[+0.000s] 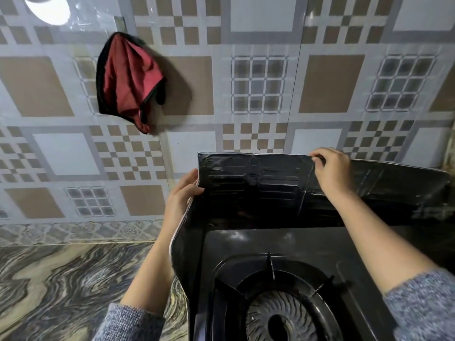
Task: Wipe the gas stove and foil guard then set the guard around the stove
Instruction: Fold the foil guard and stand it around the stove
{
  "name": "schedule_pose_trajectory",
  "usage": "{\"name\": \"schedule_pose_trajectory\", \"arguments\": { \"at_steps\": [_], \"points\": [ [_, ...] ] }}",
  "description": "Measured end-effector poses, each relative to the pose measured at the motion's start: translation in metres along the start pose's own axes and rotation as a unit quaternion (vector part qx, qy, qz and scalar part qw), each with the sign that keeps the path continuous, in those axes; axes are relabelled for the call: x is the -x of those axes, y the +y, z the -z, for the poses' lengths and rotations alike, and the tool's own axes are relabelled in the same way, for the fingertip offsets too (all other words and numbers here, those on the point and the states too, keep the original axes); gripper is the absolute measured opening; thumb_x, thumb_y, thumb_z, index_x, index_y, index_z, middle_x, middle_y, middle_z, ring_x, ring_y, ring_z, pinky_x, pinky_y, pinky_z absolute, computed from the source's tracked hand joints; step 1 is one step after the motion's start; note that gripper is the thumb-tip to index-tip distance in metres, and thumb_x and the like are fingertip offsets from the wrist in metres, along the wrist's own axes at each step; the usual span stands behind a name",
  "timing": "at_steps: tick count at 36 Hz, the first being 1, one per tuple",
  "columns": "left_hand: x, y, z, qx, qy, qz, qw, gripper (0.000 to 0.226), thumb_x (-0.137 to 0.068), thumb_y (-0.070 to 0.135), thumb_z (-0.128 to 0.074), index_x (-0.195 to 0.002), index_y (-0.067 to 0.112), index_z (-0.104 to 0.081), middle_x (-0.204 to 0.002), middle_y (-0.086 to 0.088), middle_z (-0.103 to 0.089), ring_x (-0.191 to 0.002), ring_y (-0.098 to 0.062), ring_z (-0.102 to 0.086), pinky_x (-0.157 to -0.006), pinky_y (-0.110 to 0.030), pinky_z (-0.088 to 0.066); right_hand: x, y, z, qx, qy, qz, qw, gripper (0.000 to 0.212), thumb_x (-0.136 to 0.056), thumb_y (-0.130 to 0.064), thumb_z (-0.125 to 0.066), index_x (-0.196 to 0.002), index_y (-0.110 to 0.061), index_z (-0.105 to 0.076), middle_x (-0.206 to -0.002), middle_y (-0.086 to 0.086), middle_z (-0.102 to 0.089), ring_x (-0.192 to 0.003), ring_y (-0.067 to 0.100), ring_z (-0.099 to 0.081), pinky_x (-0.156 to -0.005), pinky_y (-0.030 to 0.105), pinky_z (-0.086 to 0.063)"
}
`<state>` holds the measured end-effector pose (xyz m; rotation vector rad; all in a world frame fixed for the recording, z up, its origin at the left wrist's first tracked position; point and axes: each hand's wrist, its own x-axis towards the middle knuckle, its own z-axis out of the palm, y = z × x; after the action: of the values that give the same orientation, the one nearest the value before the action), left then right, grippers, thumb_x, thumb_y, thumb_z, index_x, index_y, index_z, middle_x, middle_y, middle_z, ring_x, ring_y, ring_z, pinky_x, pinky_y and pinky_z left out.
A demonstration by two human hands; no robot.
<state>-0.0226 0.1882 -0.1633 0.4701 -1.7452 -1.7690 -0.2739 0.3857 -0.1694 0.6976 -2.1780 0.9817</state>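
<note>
Cloth (128, 80) hangs on wall (266, 30); left hand (183, 193), right hand (330, 168) grip guard (246, 185) along stove (248, 247)

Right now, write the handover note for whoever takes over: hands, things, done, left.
Left hand: holds the guard at its left corner fold.
Right hand: pinches the guard's top edge at a crease.
Guard: upright, along the back and left side of the stove. Its right panel runs on along the back, not folded round.
Cloth: hangs on the wall, in neither hand.
Done: the guard is placed on two sides. Whether the wiping is finished cannot be told.
Left: probably fold the right panel round, settle the guard, let go.
</note>
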Motion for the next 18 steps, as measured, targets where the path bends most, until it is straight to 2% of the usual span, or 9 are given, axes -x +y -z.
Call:
{"name": "schedule_pose_trajectory", "arguments": {
  "at_steps": [2, 4, 6, 9, 12, 15, 16, 18],
  "points": [
    [-0.004, 0.001, 0.001, 0.008, -0.009, 0.025, 1.000, 0.052, -0.088, -0.003, -0.045, -0.135, 0.019, -0.040, -0.143, -0.006, -0.040, -0.134, -0.022, -0.036, -0.098, -0.027, -0.032, -0.001, 0.001, -0.003, -0.005, 0.004, 0.001, 1.000, 0.016, -0.082, 0.004, -0.058, -0.085, -0.005, -0.071, -0.087, 0.014, -0.069, -0.082, 0.033, -0.060, -0.072, 0.042, -0.051],
    [-0.004, 0.001, 0.001, 0.018, -0.008, 0.027, 0.999, 0.050, -0.088, -0.001, -0.045, -0.132, 0.023, -0.041, -0.138, -0.002, -0.042, -0.130, -0.018, -0.037, -0.099, -0.029, -0.032, -0.002, -0.001, -0.007, -0.014, 0.008, -0.003, 1.000, 0.015, -0.081, 0.005, -0.059, -0.085, -0.003, -0.071, -0.087, 0.015, -0.066, -0.081, 0.033, -0.059, -0.071, 0.041, -0.051],
    [0.002, -0.001, 0.003, 0.012, 0.002, -0.005, 1.000, 0.045, -0.087, -0.005, -0.043, -0.127, 0.017, -0.048, -0.130, 0.006, -0.043, -0.123, -0.011, -0.040, -0.097, -0.020, -0.035, -0.003, -0.004, -0.012, -0.024, 0.008, -0.011, 1.000, 0.015, -0.081, 0.006, -0.059, -0.085, -0.002, -0.071, -0.088, 0.016, -0.063, -0.082, 0.032, -0.058, -0.070, 0.035, -0.048],
    [0.006, -0.007, 0.009, -0.044, 0.030, -0.074, 0.996, 0.036, -0.084, -0.018, -0.040, -0.113, -0.005, -0.057, -0.129, 0.008, -0.043, -0.118, -0.004, -0.042, -0.081, 0.000, -0.039, -0.005, -0.010, -0.018, -0.030, 0.006, -0.016, 0.999, 0.017, -0.082, 0.007, -0.058, -0.086, -0.001, -0.072, -0.087, 0.018, -0.061, -0.086, 0.032, -0.054, -0.070, 0.028, -0.040],
    [0.004, -0.009, 0.014, -0.060, 0.032, -0.068, 0.995, 0.036, -0.085, -0.016, -0.042, -0.116, -0.004, -0.056, -0.137, 0.000, -0.042, -0.121, -0.003, -0.045, -0.081, -0.001, -0.038, -0.008, -0.014, -0.026, -0.025, 0.010, -0.014, 1.000, 0.017, -0.083, 0.006, -0.057, -0.087, -0.001, -0.072, -0.086, 0.017, -0.062, -0.089, 0.033, -0.053, -0.070, 0.027, -0.037],
    [0.004, -0.007, 0.014, -0.044, 0.032, -0.059, 0.997, 0.040, -0.084, -0.017, -0.042, -0.124, -0.014, -0.046, -0.136, 0.001, -0.042, -0.097, 0.020, -0.054, -0.078, -0.002, -0.039, -0.011, -0.013, -0.031, -0.021, 0.029, -0.020, 0.999, 0.016, -0.082, 0.004, -0.059, -0.085, -0.004, -0.073, -0.085, 0.015, -0.065, -0.088, 0.035, -0.053, -0.071, 0.031, -0.040],
    [0.003, -0.007, 0.013, -0.039, 0.029, -0.050, 0.998, 0.044, -0.086, -0.014, -0.043, -0.129, -0.009, -0.045, -0.137, -0.002, -0.043, -0.101, 0.016, -0.053, -0.081, -0.005, -0.038, -0.012, -0.012, -0.031, -0.015, 0.036, -0.022, 0.999, 0.015, -0.081, 0.003, -0.060, -0.084, -0.005, -0.073, -0.085, 0.014, -0.067, -0.087, 0.035, -0.054, -0.072, 0.033, -0.041],
    [0.003, -0.004, 0.012, -0.019, 0.022, -0.006, 1.000, 0.051, -0.089, -0.004, -0.046, -0.137, 0.011, -0.041, -0.141, -0.007, -0.043, -0.124, -0.009, -0.046, -0.090, -0.019, -0.034, -0.013, -0.013, -0.031, -0.002, 0.046, -0.026, 0.999, 0.014, -0.080, 0.001, -0.062, -0.082, -0.007, -0.073, -0.085, 0.013, -0.069, -0.085, 0.034, -0.055, -0.073, 0.033, -0.041]
  ]
}}
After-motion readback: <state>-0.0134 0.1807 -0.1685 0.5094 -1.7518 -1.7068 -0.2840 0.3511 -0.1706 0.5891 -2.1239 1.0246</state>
